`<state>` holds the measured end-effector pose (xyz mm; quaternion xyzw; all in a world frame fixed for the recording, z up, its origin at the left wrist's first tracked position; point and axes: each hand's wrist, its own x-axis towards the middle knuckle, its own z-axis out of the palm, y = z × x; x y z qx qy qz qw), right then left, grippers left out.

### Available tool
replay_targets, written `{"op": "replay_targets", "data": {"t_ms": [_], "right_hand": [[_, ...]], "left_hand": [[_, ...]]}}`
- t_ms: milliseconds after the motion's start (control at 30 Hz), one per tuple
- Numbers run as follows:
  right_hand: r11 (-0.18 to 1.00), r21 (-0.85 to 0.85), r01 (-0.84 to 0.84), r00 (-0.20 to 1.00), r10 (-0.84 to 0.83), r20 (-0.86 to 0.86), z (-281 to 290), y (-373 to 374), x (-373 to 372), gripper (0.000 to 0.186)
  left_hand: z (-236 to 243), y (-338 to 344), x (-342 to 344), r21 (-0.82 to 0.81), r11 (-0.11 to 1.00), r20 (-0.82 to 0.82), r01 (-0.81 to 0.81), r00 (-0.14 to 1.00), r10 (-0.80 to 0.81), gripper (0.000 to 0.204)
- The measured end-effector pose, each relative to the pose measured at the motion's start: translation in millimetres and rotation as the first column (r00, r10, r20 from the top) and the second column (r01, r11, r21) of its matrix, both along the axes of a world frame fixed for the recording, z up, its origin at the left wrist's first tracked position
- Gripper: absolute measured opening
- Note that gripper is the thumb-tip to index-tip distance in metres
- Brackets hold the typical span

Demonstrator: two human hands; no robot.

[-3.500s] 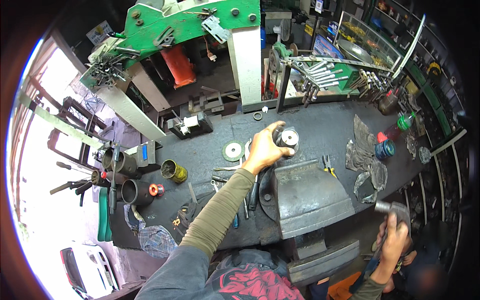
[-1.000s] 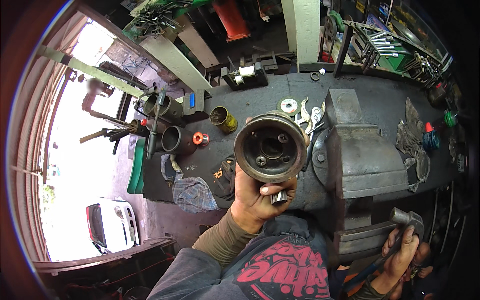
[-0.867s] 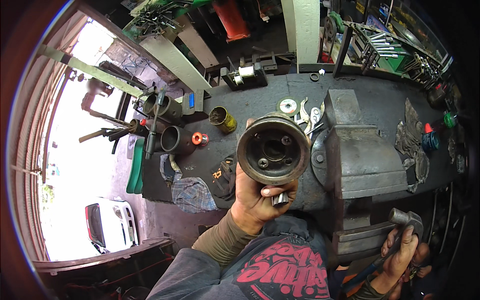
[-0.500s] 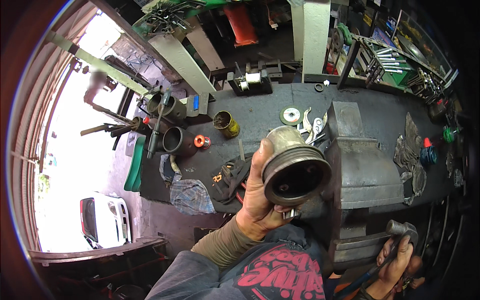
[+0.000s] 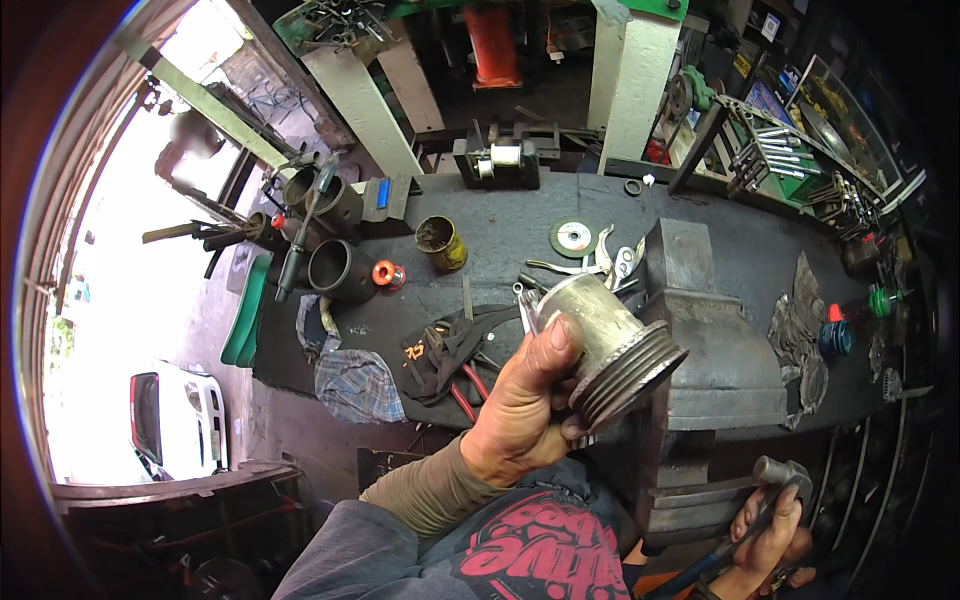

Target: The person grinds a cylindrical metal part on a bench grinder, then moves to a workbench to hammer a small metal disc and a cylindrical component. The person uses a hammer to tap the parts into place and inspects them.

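Over the bench's front edge, my left hand [image 5: 522, 410] grips a worn metal piston [image 5: 600, 325]. The thumb presses its smooth side and the fingers curl beneath. The piston is tilted, its ringed, grooved end pointing down and right; the end face is turned out of sight. At the lower right, my right hand [image 5: 768, 540] is closed around a hammer [image 5: 785, 472] just below its head. The hammer's head points up, and its blue handle slants down to the left. A big dark bench vise [image 5: 715, 340] stands between the piston and the hammer.
The dark workbench [image 5: 500, 215] holds a grinding disc [image 5: 573, 237], locking pliers [image 5: 605, 255], a yellow can [image 5: 441, 245] and a dark cylinder sleeve [image 5: 342, 270]. A checked cloth [image 5: 360, 385] hangs at the front left. Dark rags [image 5: 800, 340] lie right of the vise.
My left hand has turned the piston, so its dark end face no longer shows and its grooved side does. The view has shifted slightly; my right hand keeps hold of the hammer.
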<state>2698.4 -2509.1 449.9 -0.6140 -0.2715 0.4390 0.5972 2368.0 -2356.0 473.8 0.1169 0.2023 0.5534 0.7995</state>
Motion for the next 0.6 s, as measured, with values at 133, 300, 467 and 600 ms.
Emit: {"op": "replay_targets", "data": {"t_ms": [133, 300, 467, 600], "right_hand": [[1.000, 0.023, -0.001, 1.000, 0.001, 0.008, 0, 1, -1, 0.057], [0.999, -0.034, 0.026, 0.999, -0.025, 0.022, 4, 2, -3, 0.055], [0.997, -0.035, 0.069, 0.997, -0.068, 0.021, 5, 1, -6, 0.055], [0.999, -0.017, 0.045, 0.999, -0.045, 0.019, -1, -1, 0, 0.056]], "left_hand": [[-2, -1, -1, 0.003, 1.000, -0.009, 0.013, 1.000, -0.013, 0.060], [8, -1, 3, -0.177, 0.984, 0.045, -0.036, 0.998, 0.044, 0.069], [-12, 1, -10, -0.120, 0.973, 0.479, 0.195, 0.870, -0.115, 0.089], [-14, 5, -14, -0.022, 0.970, 0.588, 0.242, 0.787, -0.183, 0.094]]}}
